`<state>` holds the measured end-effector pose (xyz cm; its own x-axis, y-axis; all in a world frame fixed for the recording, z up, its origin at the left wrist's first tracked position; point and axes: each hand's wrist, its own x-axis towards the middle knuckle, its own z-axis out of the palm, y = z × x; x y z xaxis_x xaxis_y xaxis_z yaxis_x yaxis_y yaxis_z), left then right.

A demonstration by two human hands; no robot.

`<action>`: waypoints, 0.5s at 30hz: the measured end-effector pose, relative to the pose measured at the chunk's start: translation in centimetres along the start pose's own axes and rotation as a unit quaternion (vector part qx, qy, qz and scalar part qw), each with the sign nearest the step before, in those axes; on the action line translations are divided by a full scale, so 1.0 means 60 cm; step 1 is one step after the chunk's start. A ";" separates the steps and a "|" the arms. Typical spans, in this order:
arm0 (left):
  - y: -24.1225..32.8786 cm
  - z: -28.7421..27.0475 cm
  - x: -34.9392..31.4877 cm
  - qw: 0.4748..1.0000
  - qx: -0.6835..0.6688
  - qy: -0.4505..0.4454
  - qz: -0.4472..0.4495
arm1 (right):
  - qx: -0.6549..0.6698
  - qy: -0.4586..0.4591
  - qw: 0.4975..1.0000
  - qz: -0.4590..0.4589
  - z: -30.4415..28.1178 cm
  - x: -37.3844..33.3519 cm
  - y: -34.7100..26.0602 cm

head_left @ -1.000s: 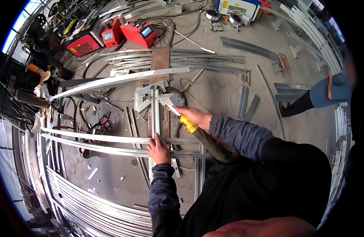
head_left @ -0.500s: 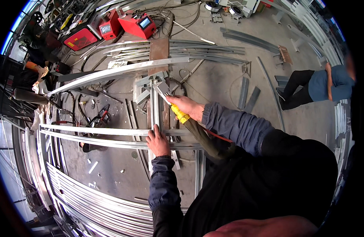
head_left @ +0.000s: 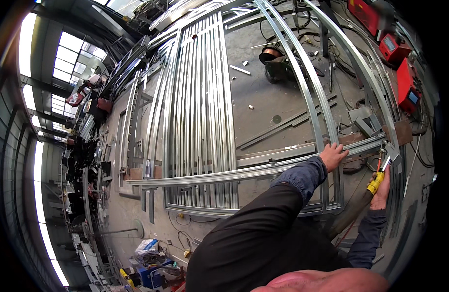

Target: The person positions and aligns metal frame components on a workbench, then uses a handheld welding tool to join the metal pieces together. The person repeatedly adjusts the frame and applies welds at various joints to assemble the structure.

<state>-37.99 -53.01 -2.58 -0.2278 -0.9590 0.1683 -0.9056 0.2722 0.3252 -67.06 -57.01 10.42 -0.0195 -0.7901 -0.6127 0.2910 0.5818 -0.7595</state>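
Note:
A long silver metal rail [head_left: 224, 175] runs crosswise over other metal tubes [head_left: 309, 82]. My left hand [head_left: 334, 156] rests on this rail, with its fingers spread over the top. Farther right, my right hand [head_left: 381, 194] is wrapped round the yellow-taped grip of a handheld welding torch [head_left: 375, 182]. The torch's metallic head lies close to the rail's right end, by small grey metal pieces [head_left: 364, 121]; whether it touches them I cannot tell. A thick dark hose sleeve [head_left: 352, 213] trails from the grip toward my body.
A large frame with several parallel silver tubes [head_left: 200, 97] stands to the left of my hands. Red machines [head_left: 408, 87] are at the far right. A wire spool [head_left: 271, 53] and loose cables lie beyond the rails. A blue container [head_left: 152, 277] sits near the lower edge.
The view has swung left, bringing the tube frame and windows into sight. My left hand stays on the rail and my right hand keeps hold of the torch. The other person has left the view.

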 end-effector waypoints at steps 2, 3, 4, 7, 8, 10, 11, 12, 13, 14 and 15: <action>0.008 -0.003 0.000 1.000 -0.002 0.012 -0.006 | -0.018 -0.016 1.000 -0.020 -0.007 0.007 -0.014; -0.003 -0.004 0.001 1.000 0.008 0.013 -0.008 | -0.012 -0.039 0.999 -0.009 -0.011 0.018 -0.019; 0.005 0.001 0.001 0.999 0.009 0.038 -0.002 | -0.013 -0.040 0.999 -0.012 -0.023 0.020 -0.025; -0.001 0.012 -0.005 1.000 -0.005 0.018 -0.016 | 0.010 -0.035 0.999 0.020 -0.014 0.013 -0.026; 0.000 0.012 -0.010 1.000 -0.003 0.027 -0.016 | 0.002 -0.033 0.999 0.011 -0.006 0.004 -0.025; 0.004 -0.002 -0.006 1.000 0.000 -0.003 -0.017 | 0.025 -0.033 0.999 0.004 -0.020 0.018 -0.004; 0.011 -0.002 -0.010 1.000 -0.011 -0.006 -0.017 | 0.024 -0.027 0.999 -0.002 -0.021 0.010 -0.003; 0.002 -0.006 -0.011 1.000 0.005 -0.006 -0.015 | 0.024 -0.019 0.999 -0.006 -0.018 0.004 -0.002; -0.005 -0.010 -0.010 1.000 0.017 -0.004 -0.008 | 0.042 -0.021 0.999 -0.007 -0.021 0.010 0.004; 0.003 -0.006 -0.012 1.000 0.017 -0.002 -0.003 | 0.036 -0.019 0.999 -0.006 -0.027 0.006 -0.004; -0.014 -0.008 -0.015 1.000 0.014 -0.002 -0.010 | 0.037 -0.029 0.999 0.000 -0.014 0.015 -0.002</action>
<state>-36.87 -52.35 -2.53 -0.2100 -0.9648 0.1583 -0.9201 0.2497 0.3019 -67.90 -57.60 9.77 0.0348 -0.8006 -0.5982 0.3615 0.5681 -0.7393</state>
